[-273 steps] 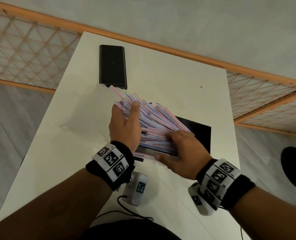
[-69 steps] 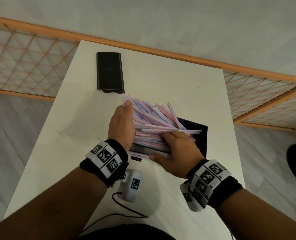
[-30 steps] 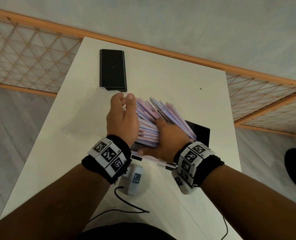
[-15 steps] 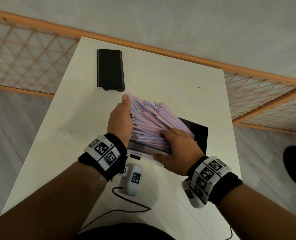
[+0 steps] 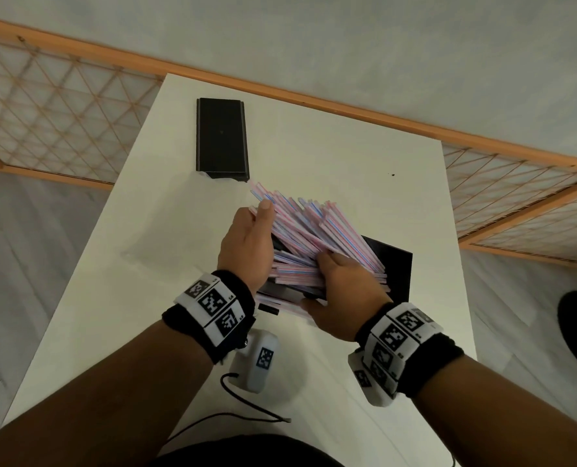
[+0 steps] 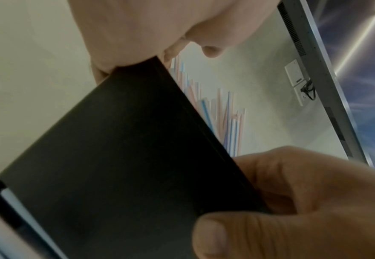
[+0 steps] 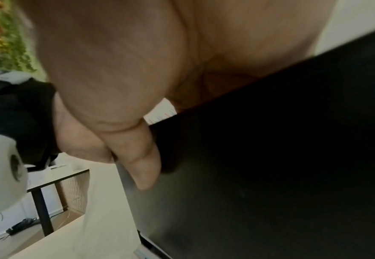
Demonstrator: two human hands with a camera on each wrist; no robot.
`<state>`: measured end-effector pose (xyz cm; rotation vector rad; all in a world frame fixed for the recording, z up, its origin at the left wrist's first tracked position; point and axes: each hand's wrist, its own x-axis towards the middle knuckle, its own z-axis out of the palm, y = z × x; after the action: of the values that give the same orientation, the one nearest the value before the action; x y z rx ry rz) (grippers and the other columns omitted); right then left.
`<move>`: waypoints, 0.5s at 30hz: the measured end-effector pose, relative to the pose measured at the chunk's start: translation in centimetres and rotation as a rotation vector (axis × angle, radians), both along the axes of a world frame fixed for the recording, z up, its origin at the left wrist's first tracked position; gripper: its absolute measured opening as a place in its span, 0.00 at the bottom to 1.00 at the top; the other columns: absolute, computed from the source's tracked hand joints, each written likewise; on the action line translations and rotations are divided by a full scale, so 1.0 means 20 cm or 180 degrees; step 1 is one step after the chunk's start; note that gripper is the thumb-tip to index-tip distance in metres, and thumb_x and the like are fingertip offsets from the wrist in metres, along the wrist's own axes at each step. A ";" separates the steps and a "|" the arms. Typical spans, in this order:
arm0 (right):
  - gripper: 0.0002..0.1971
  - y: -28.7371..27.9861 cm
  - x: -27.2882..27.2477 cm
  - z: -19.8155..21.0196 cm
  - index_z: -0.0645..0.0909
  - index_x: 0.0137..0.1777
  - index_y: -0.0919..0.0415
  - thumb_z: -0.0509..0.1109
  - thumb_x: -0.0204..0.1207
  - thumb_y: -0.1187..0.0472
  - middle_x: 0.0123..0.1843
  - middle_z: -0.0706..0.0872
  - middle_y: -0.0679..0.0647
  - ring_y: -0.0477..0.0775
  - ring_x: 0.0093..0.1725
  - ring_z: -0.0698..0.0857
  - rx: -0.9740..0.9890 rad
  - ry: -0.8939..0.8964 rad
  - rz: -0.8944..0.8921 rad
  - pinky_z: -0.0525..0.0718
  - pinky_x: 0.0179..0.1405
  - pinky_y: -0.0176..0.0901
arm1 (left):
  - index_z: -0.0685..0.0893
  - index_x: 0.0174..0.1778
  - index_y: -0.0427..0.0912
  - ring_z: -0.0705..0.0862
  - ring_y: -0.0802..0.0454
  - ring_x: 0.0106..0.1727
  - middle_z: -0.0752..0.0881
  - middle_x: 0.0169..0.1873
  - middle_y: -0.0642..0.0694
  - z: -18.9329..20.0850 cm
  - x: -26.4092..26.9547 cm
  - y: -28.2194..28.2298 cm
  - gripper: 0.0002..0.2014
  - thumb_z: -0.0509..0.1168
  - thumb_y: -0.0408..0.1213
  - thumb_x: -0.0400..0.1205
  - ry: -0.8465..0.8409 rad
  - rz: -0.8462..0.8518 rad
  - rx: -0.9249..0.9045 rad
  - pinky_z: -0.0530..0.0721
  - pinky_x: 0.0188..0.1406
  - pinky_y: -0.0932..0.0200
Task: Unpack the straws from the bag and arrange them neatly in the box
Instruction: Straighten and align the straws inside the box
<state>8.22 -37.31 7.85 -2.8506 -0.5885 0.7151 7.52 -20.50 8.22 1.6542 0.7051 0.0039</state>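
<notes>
A heap of pink and blue striped straws [image 5: 314,230] lies askew in the black box [image 5: 398,271], fanning out over its far left end. My left hand [image 5: 250,241] is flat against the left side of the heap, its straight fingers touching the straw tips. My right hand [image 5: 341,294] curls over the near ends of the straws, with its thumb [image 7: 142,157] on the outside of the box wall [image 7: 270,157]. In the left wrist view the straws [image 6: 226,122] stick up behind the dark box wall [image 6: 126,157]. The box floor is hidden.
The black lid [image 5: 221,139] lies at the far left of the white table [image 5: 331,146]. A clear bag [image 5: 165,230] lies flat left of my hands. A thin cable [image 5: 246,409] trails near the front edge. Wooden lattice fencing stands behind the table.
A second ago my right hand was pushed deep against the bundle; it has drawn back to the near ends. The straws have spread out again toward the lid. My left fingers have straightened.
</notes>
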 end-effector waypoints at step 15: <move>0.41 0.10 0.10 -0.02 0.69 0.77 0.45 0.77 0.64 0.41 0.69 0.79 0.50 0.58 0.70 0.78 -0.0069 0.0264 0.0223 0.78 0.70 0.55 | 0.78 0.67 0.48 0.86 0.42 0.50 0.85 0.42 0.53 0.04 0.08 0.06 0.20 0.58 0.57 0.87 -0.0440 0.0470 -0.0073 0.84 0.59 0.39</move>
<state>10.17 -35.34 7.48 -2.8161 -0.6750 0.8514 9.05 -19.32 8.98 1.5605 0.7172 0.2133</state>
